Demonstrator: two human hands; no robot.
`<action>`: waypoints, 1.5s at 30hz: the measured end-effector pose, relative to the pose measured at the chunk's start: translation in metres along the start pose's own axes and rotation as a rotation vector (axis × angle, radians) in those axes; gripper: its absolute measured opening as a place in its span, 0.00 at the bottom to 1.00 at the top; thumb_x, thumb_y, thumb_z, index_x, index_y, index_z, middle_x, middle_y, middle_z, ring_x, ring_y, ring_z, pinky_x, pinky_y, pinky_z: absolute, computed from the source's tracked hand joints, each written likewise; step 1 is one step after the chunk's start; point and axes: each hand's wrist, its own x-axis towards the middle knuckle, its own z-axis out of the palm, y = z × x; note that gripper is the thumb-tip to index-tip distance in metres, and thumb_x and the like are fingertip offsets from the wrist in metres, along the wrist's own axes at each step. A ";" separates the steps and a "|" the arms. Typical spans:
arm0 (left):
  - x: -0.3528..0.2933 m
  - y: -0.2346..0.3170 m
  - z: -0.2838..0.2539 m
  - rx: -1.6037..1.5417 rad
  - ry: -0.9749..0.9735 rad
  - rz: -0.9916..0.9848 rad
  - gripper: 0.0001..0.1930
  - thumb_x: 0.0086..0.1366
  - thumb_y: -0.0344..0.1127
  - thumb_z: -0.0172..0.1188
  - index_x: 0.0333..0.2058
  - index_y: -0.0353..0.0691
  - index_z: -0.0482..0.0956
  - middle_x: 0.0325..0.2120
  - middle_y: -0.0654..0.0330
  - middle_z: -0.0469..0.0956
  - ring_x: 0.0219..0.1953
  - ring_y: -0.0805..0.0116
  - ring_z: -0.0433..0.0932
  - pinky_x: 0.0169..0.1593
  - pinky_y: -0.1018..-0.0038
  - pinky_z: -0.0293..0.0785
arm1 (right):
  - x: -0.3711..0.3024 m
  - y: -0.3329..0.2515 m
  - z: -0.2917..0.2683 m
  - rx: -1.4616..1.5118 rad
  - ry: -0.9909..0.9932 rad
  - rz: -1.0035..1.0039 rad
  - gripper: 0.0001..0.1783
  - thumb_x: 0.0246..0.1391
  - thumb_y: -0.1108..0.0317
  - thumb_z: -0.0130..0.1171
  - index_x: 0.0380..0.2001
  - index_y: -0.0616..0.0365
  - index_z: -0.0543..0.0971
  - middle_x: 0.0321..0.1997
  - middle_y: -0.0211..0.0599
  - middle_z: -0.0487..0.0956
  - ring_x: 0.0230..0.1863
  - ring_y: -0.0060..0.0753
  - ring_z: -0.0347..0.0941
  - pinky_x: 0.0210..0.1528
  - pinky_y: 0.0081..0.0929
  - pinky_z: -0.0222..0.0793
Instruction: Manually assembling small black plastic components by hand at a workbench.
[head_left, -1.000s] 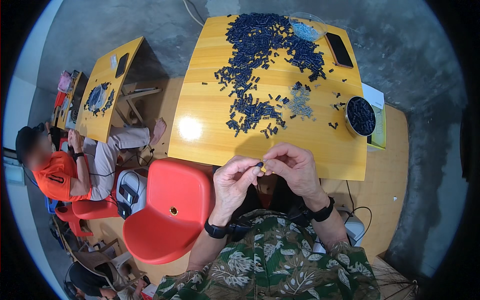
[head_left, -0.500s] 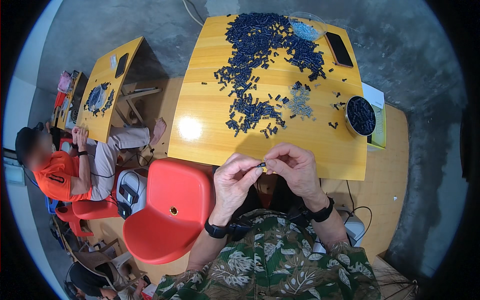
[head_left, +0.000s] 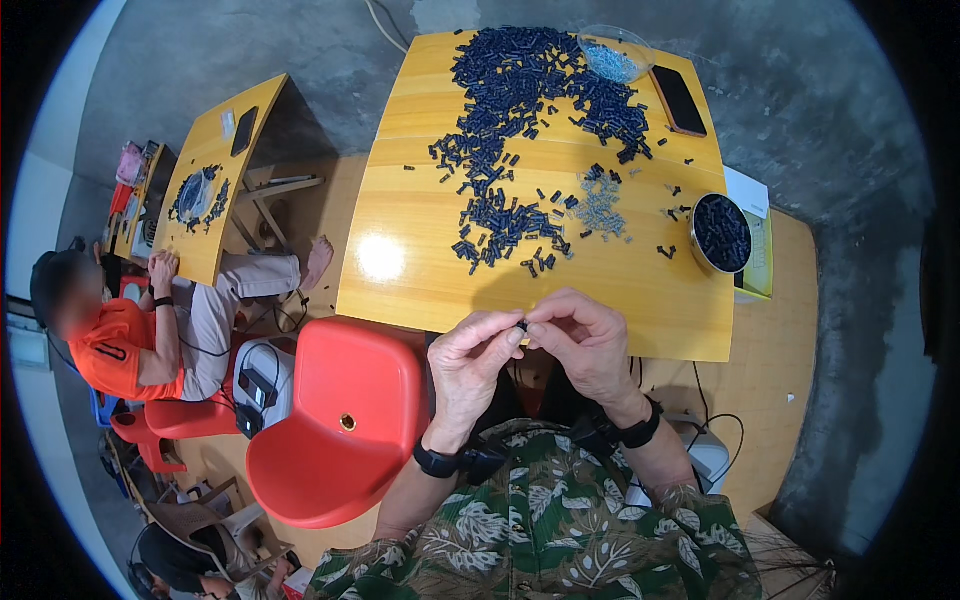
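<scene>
A small dark piece [head_left: 522, 325] is being pinched between the fingertips of the left hand [head_left: 470, 365] and right hand [head_left: 585, 345], both grips narrow, just off the near edge of the yellow surface [head_left: 420, 270]. If loosened, it is likely being lost to the floor.

Grey concrete floor [head_left: 820, 110] — yellow tables [head_left: 420, 200]

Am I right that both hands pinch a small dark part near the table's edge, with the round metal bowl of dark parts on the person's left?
Not quite. In the head view the metal bowl sits on the person's right. The left hand and right hand do pinch a small dark part near the table edge.
</scene>
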 end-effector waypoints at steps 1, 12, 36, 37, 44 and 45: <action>0.000 0.000 0.000 0.019 -0.001 0.005 0.10 0.59 0.18 0.61 0.41 0.31 0.81 0.34 0.54 0.81 0.30 0.72 0.79 0.36 0.78 0.77 | 0.000 0.002 0.000 -0.007 0.003 -0.013 0.05 0.57 0.78 0.60 0.37 0.66 0.79 0.37 0.32 0.77 0.35 0.19 0.77 0.37 0.16 0.73; 0.000 -0.007 -0.004 -0.137 0.023 -0.077 0.12 0.60 0.18 0.62 0.43 0.31 0.79 0.34 0.59 0.80 0.35 0.73 0.80 0.41 0.77 0.78 | 0.001 0.012 0.001 -0.038 0.028 0.041 0.05 0.57 0.76 0.60 0.36 0.65 0.78 0.35 0.32 0.78 0.33 0.19 0.77 0.36 0.17 0.74; 0.007 -0.003 -0.008 0.196 -0.032 0.122 0.10 0.56 0.19 0.66 0.38 0.34 0.83 0.35 0.59 0.79 0.37 0.73 0.76 0.41 0.78 0.73 | 0.007 0.010 -0.014 0.238 -0.051 0.232 0.07 0.58 0.72 0.62 0.38 0.64 0.78 0.30 0.29 0.80 0.29 0.16 0.75 0.34 0.15 0.74; 0.007 -0.002 -0.008 0.212 -0.047 0.129 0.10 0.56 0.19 0.66 0.38 0.33 0.82 0.35 0.58 0.79 0.38 0.72 0.77 0.41 0.77 0.73 | 0.007 0.010 -0.015 0.236 -0.065 0.220 0.08 0.58 0.72 0.62 0.39 0.64 0.78 0.30 0.30 0.80 0.29 0.17 0.75 0.34 0.15 0.74; 0.005 -0.002 -0.007 0.204 -0.047 0.133 0.09 0.56 0.19 0.66 0.38 0.33 0.83 0.35 0.58 0.79 0.36 0.72 0.77 0.40 0.77 0.73 | 0.006 0.009 -0.015 0.266 -0.122 0.164 0.07 0.60 0.75 0.58 0.41 0.65 0.77 0.35 0.34 0.80 0.34 0.21 0.77 0.38 0.19 0.76; 0.005 -0.002 -0.007 0.204 -0.044 0.137 0.09 0.56 0.19 0.66 0.38 0.33 0.83 0.35 0.59 0.79 0.36 0.72 0.77 0.40 0.77 0.73 | 0.005 0.009 -0.015 0.265 -0.121 0.163 0.07 0.60 0.75 0.58 0.41 0.65 0.77 0.35 0.34 0.80 0.34 0.21 0.77 0.38 0.19 0.76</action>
